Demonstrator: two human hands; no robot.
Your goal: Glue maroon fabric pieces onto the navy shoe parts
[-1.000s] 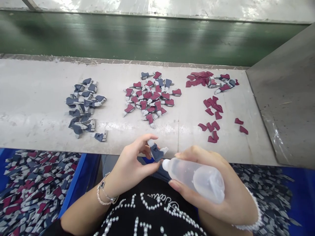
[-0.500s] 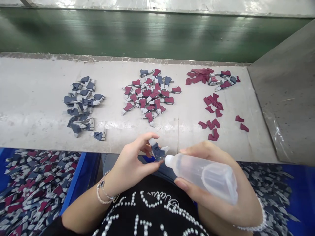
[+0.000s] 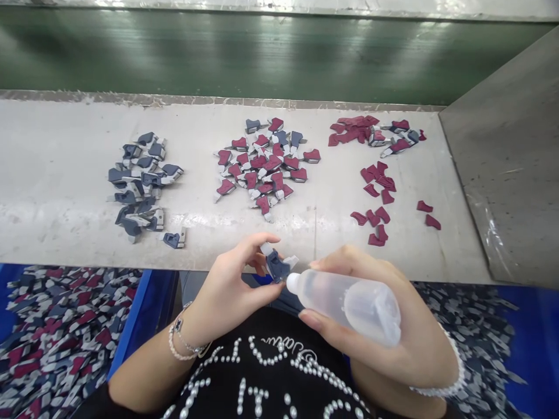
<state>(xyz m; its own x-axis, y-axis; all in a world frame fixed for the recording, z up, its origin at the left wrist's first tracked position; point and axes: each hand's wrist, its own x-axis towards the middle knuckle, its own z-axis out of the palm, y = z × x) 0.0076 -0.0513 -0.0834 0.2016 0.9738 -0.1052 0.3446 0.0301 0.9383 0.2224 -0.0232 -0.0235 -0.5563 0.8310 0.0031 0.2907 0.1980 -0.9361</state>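
Observation:
Between the thumb and fingers of my left hand (image 3: pixel 238 282) is a small blue-grey plastic part (image 3: pixel 276 266) with light grey ends, its hollow side facing up. My right hand (image 3: pixel 384 314) is wrapped round a translucent squeeze bottle (image 3: pixel 349 305) with a white cap. The bottle lies nearly level, its tip pointing left at the near edge of the part; whether the tip touches it I cannot tell. Beyond my hands lie a pile of parts with maroon inserts (image 3: pixel 273 166), a pile of blue-grey parts (image 3: pixel 146 180) to the left, and loose maroon inserts (image 3: pixel 378 177) to the right.
The pale worktable (image 3: pixel 65 192) backs onto a green belt (image 3: pixel 262 58). A metal panel (image 3: pixel 510 157) closes off the right side. Below the front edge are blue bins, the left (image 3: pixel 135 326) full of finished-looking mixed parts, the right (image 3: pixel 533 337) holding grey ones.
The bottle and my right hand have shifted slightly left, and the bottle's base has risen a little in view. My left hand still holds the part, which has moved slightly left.

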